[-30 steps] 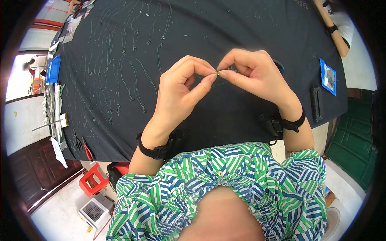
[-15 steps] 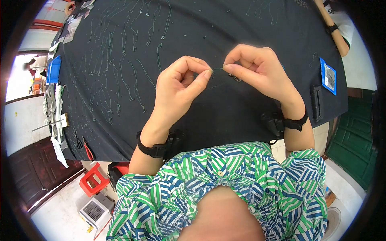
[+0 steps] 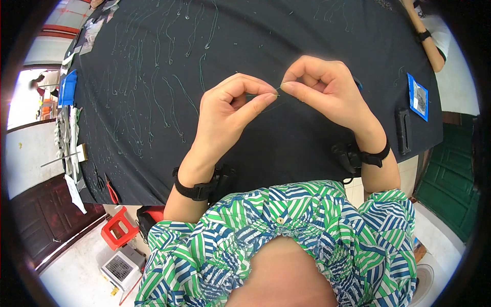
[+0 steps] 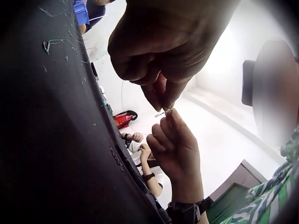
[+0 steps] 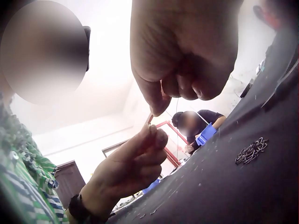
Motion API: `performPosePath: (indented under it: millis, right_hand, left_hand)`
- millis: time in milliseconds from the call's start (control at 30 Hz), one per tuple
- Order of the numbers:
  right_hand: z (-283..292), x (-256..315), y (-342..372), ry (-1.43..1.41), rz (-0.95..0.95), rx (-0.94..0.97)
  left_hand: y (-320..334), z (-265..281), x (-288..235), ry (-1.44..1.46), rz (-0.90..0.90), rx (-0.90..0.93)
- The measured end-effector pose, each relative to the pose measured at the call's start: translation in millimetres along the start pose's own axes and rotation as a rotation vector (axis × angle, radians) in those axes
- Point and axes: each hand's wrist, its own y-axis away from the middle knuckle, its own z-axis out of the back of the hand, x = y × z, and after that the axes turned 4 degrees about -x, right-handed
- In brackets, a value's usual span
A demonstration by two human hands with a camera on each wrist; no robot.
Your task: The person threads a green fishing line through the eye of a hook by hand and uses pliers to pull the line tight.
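Observation:
Thumb and forefinger of my left hand [image 3: 227, 107] pinch a tiny fish hook, whose bent wire end [image 4: 160, 114] pokes out beside the fingertips in the left wrist view. My right hand [image 3: 330, 92] pinches a thin green thread [image 5: 177, 123] close to the hook, its fingertips almost meeting the left ones. Both hands are held up over the black cloth [image 3: 266, 148]. The hook's shank is hidden between the fingers. A pile of dark hooks [image 5: 252, 150] lies on the cloth beneath the right hand.
Many green threads with hooks [image 3: 171, 110] lie spread over the left of the cloth. Red-handled pliers [image 3: 111, 189] rest at the near left edge. To the right are a blue packet [image 3: 418, 97] and a black case [image 3: 403, 132]. Another person's arm [image 3: 427, 41] reaches in at far right.
The fingertips were together, then drew apart with green thread stretched between them. Now they are close again, the left hand having moved slightly right.

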Motion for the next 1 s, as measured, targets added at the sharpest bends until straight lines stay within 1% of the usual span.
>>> performPosePath:
  millis: [133, 333, 633, 733, 1000]
  right_hand:
    - [-0.8, -0.1, 0.5, 0.041, 0.014, -0.041]
    - [2.0, 2.5, 0.1, 0.044, 0.014, 0.031]
    - [-0.5, -1.2, 0.5, 0.022, 0.052, 0.027]
    - [0.3, -0.7, 0.7, 0.011, 0.026, 0.048]
    - [0.1, -0.9, 0.7, 0.007, 0.032, 0.058]
  left_hand:
    - [0.3, -0.6, 0.2, -0.014, -0.003, -0.004]
    - [0.3, 0.3, 2.7, -0.035, -0.006, -0.006]
    - [-0.1, -0.7, 3.3, -0.013, -0.009, -0.008]
    - [0.1, 0.5, 2.8, -0.026, -0.004, -0.003]
    - [0.0, 0.5, 3.1, -0.029, -0.003, -0.005]
